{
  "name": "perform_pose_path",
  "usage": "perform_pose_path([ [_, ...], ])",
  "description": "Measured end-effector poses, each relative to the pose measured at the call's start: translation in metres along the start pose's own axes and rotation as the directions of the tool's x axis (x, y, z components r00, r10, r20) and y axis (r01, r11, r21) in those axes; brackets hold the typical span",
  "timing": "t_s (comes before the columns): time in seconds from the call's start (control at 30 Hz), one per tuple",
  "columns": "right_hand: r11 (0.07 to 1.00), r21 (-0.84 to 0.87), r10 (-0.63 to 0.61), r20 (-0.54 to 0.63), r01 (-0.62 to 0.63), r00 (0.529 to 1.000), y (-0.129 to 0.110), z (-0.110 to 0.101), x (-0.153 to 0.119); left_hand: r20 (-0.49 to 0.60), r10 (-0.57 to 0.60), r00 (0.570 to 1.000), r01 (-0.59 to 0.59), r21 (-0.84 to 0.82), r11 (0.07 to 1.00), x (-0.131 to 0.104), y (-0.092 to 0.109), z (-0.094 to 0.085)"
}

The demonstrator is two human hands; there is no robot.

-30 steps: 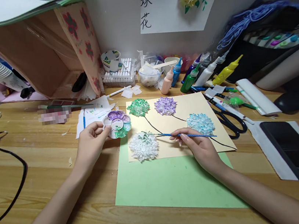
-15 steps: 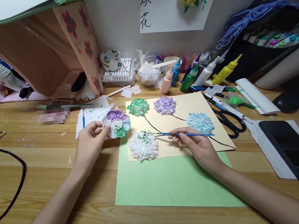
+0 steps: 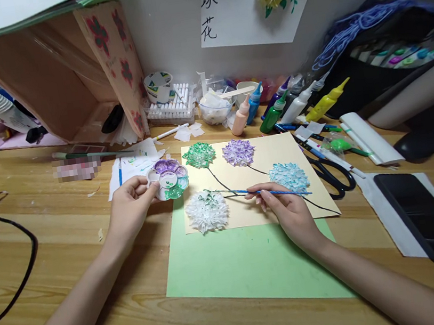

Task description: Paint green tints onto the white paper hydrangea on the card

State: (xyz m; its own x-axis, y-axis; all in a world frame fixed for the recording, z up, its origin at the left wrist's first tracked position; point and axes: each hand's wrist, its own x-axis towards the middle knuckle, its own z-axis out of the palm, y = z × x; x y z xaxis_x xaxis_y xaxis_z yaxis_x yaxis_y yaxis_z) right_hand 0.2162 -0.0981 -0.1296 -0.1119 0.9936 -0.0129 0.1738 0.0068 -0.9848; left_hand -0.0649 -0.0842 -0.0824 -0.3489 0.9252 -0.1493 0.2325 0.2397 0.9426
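Observation:
My left hand (image 3: 135, 198) grips the near edge of a flower-shaped paint palette (image 3: 169, 179) with purple, green and pale blue paint in its wells. In my right hand (image 3: 279, 205) is a blue paintbrush (image 3: 241, 192), its tip at the upper part of a white ruffled paper flower (image 3: 207, 215) that bears some green paint. That flower sits on a cream sheet (image 3: 248, 214) beside a green flower (image 3: 199, 155), a purple flower (image 3: 238, 152) and a light blue flower (image 3: 288, 176), with dark stem lines between them. A light green sheet (image 3: 247, 266) lies underneath.
Paint bottles (image 3: 273, 117) stand behind the sheets. Black-handled scissors (image 3: 332, 178) and a phone (image 3: 427, 219) lie on the right. At the left are a paint-marked paper (image 3: 140, 165), a pink box (image 3: 115, 69) and a black cable (image 3: 35, 247).
The brush tip has moved very slightly at the top of the white flower. The whole view has shifted a little; both hands keep their holds.

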Motion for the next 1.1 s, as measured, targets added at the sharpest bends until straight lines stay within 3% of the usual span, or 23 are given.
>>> perform_pose_path([
  [0.27,0.999,-0.021,-0.025,0.021,0.026,0.999,0.000,-0.001,-0.001,-0.006,-0.015,1.000,0.015,-0.019,1.000,0.000,0.002,0.000],
  [0.6,0.974,0.002,-0.225,-0.045,0.225,0.973,0.006,0.001,-0.007,-0.008,-0.015,1.000,0.015,-0.005,1.000,-0.001,0.002,0.000],
  [0.7,0.951,0.005,-0.307,-0.079,0.309,0.948,0.005,0.005,-0.002,-0.006,-0.016,1.000,0.016,-0.013,1.000,-0.001,0.001,-0.001],
  [0.9,0.891,0.007,-0.436,-0.259,0.453,0.862,-0.003,0.028,0.020,0.003,-0.040,0.999,0.040,-0.079,0.996,0.002,0.000,-0.001],
  [1.1,0.875,-0.026,-0.477,-0.207,0.483,0.854,0.006,0.039,0.026,0.016,-0.033,0.999,0.035,-0.109,0.993,0.004,-0.004,-0.001],
])
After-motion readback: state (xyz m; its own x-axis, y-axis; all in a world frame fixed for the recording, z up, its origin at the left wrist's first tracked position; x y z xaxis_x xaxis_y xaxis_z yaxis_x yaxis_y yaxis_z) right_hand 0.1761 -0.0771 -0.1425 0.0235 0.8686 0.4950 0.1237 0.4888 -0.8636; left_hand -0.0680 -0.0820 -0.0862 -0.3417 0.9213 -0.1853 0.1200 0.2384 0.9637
